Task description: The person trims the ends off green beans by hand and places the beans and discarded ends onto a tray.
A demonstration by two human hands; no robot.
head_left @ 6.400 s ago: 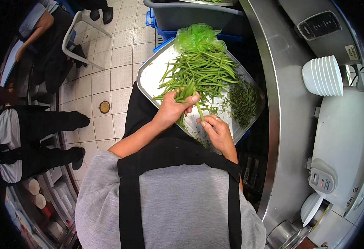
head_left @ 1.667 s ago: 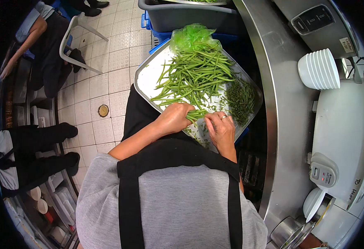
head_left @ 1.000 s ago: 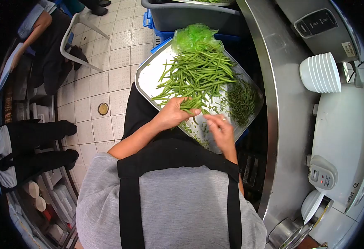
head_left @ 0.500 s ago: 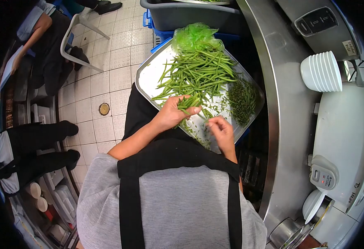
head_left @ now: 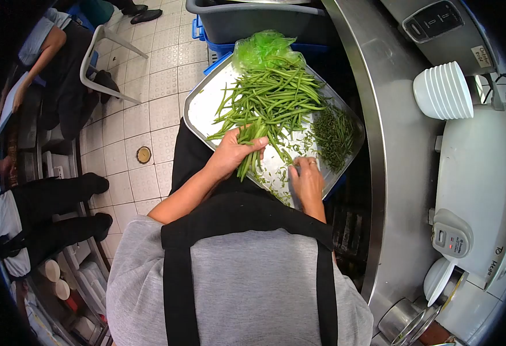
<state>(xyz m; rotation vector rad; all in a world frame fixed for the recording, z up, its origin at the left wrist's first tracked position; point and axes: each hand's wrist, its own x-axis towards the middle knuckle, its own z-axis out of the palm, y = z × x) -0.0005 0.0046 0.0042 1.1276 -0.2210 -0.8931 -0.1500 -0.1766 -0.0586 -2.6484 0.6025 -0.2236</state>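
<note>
A metal tray (head_left: 197, 109) rests across my lap and carries a heap of long green beans (head_left: 282, 92). My left hand (head_left: 230, 153) is closed around a bunch of green beans (head_left: 250, 153) over the tray's near-left side. Lower right, my right hand (head_left: 308, 181) is over the tray with thumb and fingers apart; I see nothing held in it. Small cut bean pieces (head_left: 277, 179) lie scattered between the hands. A pile of thin, darker green pieces (head_left: 332, 138) fills the tray's right corner. At the far corner sits a crumpled green plastic bag (head_left: 264, 49).
A grey tub (head_left: 259, 23) stands beyond the tray. Along the right runs a steel counter (head_left: 400, 173) with stacked white bowls (head_left: 443, 91) and a white rice cooker (head_left: 472, 190). To the left are a white chair (head_left: 88, 63), a seated person and another person's dark-trousered legs (head_left: 62, 190).
My left hand has tilted so its bunch of beans hangs more downward. My right hand has moved slightly down, its thumb and fingers now apart. The view has shifted slightly.
</note>
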